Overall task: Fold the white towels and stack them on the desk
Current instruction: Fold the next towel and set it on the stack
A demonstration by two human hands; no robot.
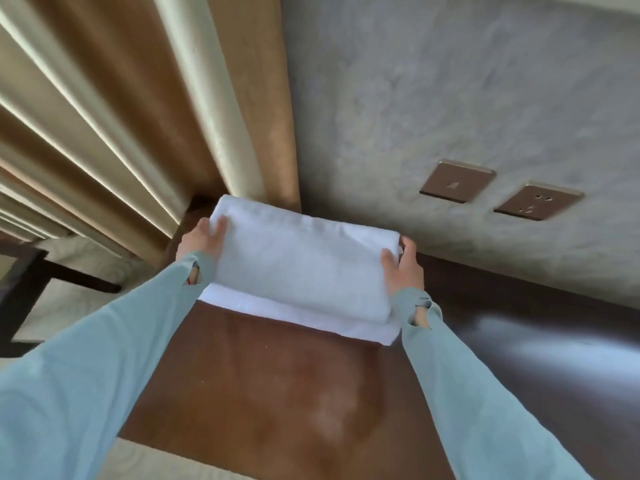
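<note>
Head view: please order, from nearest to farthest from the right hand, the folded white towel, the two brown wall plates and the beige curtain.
From the right hand:
1. Folded white towel, held.
2. Brown wall plates, up on the right wall.
3. Beige curtain, far left.

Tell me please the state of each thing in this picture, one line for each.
Top towel: folded, held at both ends, on the lower towel.
Lower towel: folded, flat on the desk.
Left hand: grips the top towel's left end.
Right hand: grips its right end.
Curtain: hanging.
</note>
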